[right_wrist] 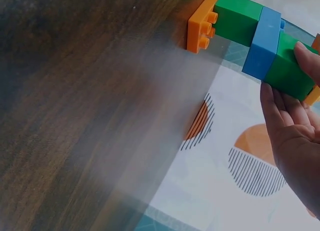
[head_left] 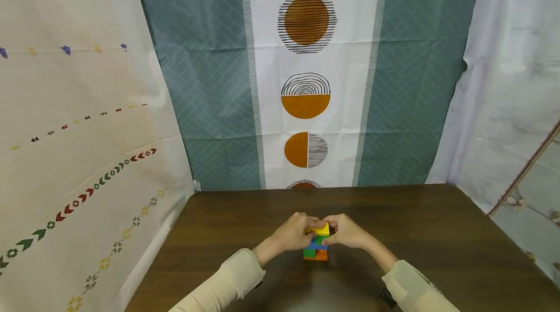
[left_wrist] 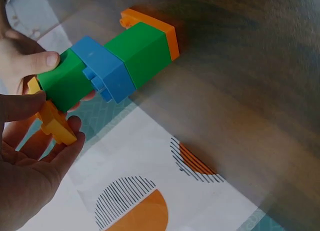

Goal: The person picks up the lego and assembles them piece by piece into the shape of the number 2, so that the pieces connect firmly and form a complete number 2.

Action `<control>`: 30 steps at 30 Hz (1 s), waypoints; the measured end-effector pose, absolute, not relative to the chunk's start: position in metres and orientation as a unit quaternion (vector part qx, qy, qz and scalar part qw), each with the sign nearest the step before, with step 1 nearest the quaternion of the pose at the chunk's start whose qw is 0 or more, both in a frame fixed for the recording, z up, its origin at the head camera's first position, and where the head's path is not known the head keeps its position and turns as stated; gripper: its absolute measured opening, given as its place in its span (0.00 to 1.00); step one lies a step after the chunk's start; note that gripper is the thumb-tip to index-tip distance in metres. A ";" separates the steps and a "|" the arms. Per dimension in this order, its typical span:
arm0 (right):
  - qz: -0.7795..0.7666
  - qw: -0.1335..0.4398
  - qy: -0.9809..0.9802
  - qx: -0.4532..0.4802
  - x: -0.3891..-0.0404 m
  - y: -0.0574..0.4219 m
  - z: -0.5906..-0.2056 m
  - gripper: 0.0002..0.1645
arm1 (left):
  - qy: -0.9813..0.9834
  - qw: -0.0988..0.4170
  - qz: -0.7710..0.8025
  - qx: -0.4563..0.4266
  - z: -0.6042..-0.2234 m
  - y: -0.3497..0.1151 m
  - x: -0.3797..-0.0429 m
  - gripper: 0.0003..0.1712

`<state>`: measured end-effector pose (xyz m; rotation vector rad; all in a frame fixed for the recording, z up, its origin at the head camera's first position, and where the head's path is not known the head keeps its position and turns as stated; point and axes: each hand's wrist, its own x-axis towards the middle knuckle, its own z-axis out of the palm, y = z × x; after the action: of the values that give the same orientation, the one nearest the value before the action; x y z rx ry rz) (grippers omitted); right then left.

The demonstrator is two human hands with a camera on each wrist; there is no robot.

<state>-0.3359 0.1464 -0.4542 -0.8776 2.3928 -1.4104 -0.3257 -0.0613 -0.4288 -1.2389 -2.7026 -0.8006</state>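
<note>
A small tower of toy building bricks stands on the table. At its foot is a flat orange brick; above it come a lower green brick, a blue brick and an upper green brick. On top sits a yellow brick, jutting to one side. My left hand pinches this yellow brick between thumb and fingers. From the other side my right hand grips the upper green brick, its thumb on one face and its fingers opposite. Whether the yellow brick is fully pressed down cannot be told.
The tower stands on a dark brown wooden table. Behind the table hangs a green and white curtain with orange circles. Patterned cloth hangs at the left, and a pale marbled cloth at the right.
</note>
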 end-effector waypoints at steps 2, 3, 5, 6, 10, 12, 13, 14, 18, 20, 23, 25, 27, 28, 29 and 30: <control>-0.479 0.113 0.819 -0.295 -0.336 0.147 -0.453 0.26 | -0.877 0.039 -0.254 -0.407 -0.428 -0.060 -0.326 0.20; -0.477 0.113 0.821 -0.294 -0.336 0.148 -0.452 0.26 | -0.876 0.041 -0.251 -0.409 -0.428 -0.060 -0.326 0.20; -0.476 0.114 0.821 -0.294 -0.337 0.148 -0.450 0.26 | -0.876 0.044 -0.249 -0.411 -0.427 -0.059 -0.326 0.20; -0.476 0.115 0.821 -0.295 -0.337 0.148 -0.450 0.26 | -0.875 0.046 -0.249 -0.412 -0.427 -0.059 -0.326 0.20; -0.475 0.116 0.821 -0.295 -0.337 0.148 -0.448 0.27 | -0.873 0.059 -0.241 -0.420 -0.427 -0.060 -0.326 0.21; -0.473 0.114 0.823 -0.293 -0.337 0.148 -0.448 0.27 | -0.872 0.064 -0.239 -0.422 -0.428 -0.060 -0.326 0.20; -0.472 0.113 0.824 -0.293 -0.337 0.148 -0.449 0.27 | -0.872 0.065 -0.239 -0.422 -0.429 -0.060 -0.326 0.20; -0.470 0.112 0.825 -0.292 -0.337 0.147 -0.449 0.27 | -0.872 0.063 -0.241 -0.420 -0.429 -0.061 -0.326 0.20; -0.469 0.111 0.827 -0.289 -0.336 0.147 -0.454 0.27 | -0.875 0.052 -0.249 -0.412 -0.433 -0.063 -0.327 0.20; -0.471 0.111 0.826 -0.289 -0.336 0.147 -0.457 0.26 | -0.875 0.042 -0.258 -0.406 -0.435 -0.064 -0.327 0.20; -0.476 0.111 0.822 -0.291 -0.336 0.147 -0.460 0.24 | -0.875 0.035 -0.270 -0.400 -0.436 -0.066 -0.326 0.20; -0.479 0.111 0.820 -0.294 -0.336 0.147 -0.461 0.23 | -0.874 0.029 -0.278 -0.397 -0.437 -0.067 -0.325 0.21; -0.482 0.111 0.817 -0.296 -0.335 0.147 -0.460 0.23 | -0.874 0.027 -0.281 -0.396 -0.437 -0.068 -0.324 0.21; -0.483 0.111 0.817 -0.296 -0.335 0.147 -0.460 0.23 | -0.874 0.027 -0.281 -0.395 -0.436 -0.068 -0.324 0.21; -0.483 0.110 0.817 -0.296 -0.335 0.147 -0.460 0.23 | -0.876 0.031 -0.276 -0.395 -0.436 -0.069 -0.324 0.21; -0.482 0.109 0.818 -0.295 -0.335 0.147 -0.460 0.24 | -0.878 0.034 -0.273 -0.392 -0.436 -0.070 -0.323 0.21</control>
<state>-0.3354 0.1472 -0.4604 -0.8668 2.4050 -1.4175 -0.3235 -0.0704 -0.4358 -1.2067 -2.6983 -0.8406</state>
